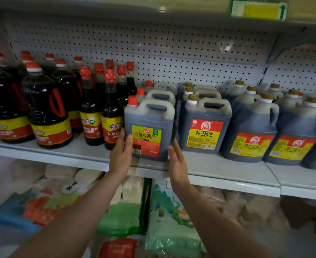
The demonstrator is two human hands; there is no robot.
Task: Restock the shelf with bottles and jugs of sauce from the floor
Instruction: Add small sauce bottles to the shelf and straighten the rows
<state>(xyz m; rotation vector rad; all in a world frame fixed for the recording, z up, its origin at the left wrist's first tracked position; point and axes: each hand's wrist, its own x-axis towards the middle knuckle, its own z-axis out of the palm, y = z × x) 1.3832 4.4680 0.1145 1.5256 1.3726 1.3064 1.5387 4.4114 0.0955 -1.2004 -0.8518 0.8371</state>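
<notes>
Setting: shop shelf (218, 170) with pegboard back (172, 53), stocked with dark sauce.
Jug (149, 127): red cap, green-and-red label, upright at the shelf's front edge, first in its row.
Left hand (121, 155): flat against the jug's left side, thumb on the label, grip not curled.
Right hand (177, 161): straight fingers just beside the jug's right lower corner; contact unclear.
Neighbours: bottles (90, 108) left, gold-capped jugs (205, 123) right.
Below: bagged goods (170, 220).
</notes>
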